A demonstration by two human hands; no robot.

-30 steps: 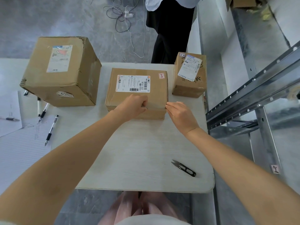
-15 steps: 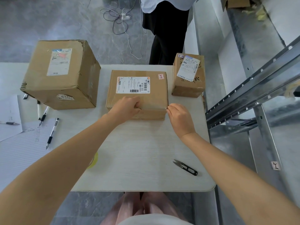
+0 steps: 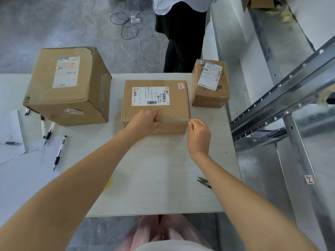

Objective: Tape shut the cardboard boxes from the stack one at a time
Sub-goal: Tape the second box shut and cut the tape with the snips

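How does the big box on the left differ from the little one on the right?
The big box is much larger and taller than the little box. The big box's label looks faded and worn; the little box's label is crisp and set askew. Only the little box carries a handwritten 2-2 tag. Both are brown cardboard.

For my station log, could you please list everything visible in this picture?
large box: one, brown, left of the middle box
middle box: one, brown, table centre
small box: one, brown, table's far right corner
pens: five, black and white, left, by the papers
papers: two, white, far left
snips: one, black, near right, partly behind the forearm
yellow object: one, mostly hidden under the left arm
table: one, whitish
standing person: one, dark trousers, beyond the table
cables: tangle, pale, floor
metal shelving: grey, right
left hand: curled, on the middle box's near edge
right hand: pinching at that box's near right corner
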